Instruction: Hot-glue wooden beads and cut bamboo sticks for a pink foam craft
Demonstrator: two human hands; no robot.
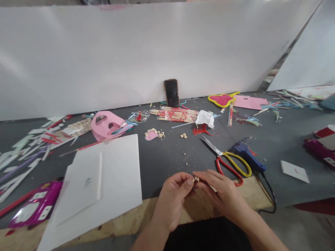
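Observation:
At the table's front edge, my left hand (176, 193) and my right hand (219, 190) meet, fingers closed in a pinch. Between the fingertips is a small cluster of pale beads (196, 179). Two loose beads (186, 164) lie just beyond the hands, among fine crumbs. Farther back sit several similar bead clusters (183, 136). To their left, a small pink piece (151, 136) has pale beads around its edge. Scissors (222, 153) with one red and one yellow handle lie right of my hands, blades spread. The lower fingers are partly hidden.
A blue glue gun (248, 155) with a black cord lies beyond the scissors. White sheets (123, 174) cover the left front. A phone (172, 92) leans on the white partition (117, 59). Packaged sticks (175, 114), a pink mask-like piece (117, 122) and a crumpled tissue (205, 118) lie along the back.

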